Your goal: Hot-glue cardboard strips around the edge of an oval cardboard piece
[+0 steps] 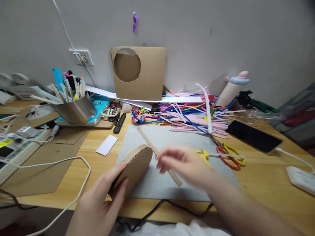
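My left hand [102, 193] is closed on a rounded cardboard piece [137, 168], held tilted on its edge. A curved cardboard band runs along its rim, with a shiny line where the two meet. My right hand [180, 160] hovers over the grey cutting mat [157, 136], slightly blurred, its fingers loosely bent and apart with nothing visible in them. Beneath that hand a narrow cardboard strip [176, 178] lies across the mat. Just beyond it a yellow glue gun [203, 153], with a pale stick at its back, is partly hidden by the hand.
A cardboard panel with a round hole [152, 73] leans on the wall. Pipe cleaners [197, 114] are heaped behind the mat. Scissors [230, 157] and a phone [254, 136] lie right; a metal pen holder [76, 109] and a white cable [85, 183] are left.
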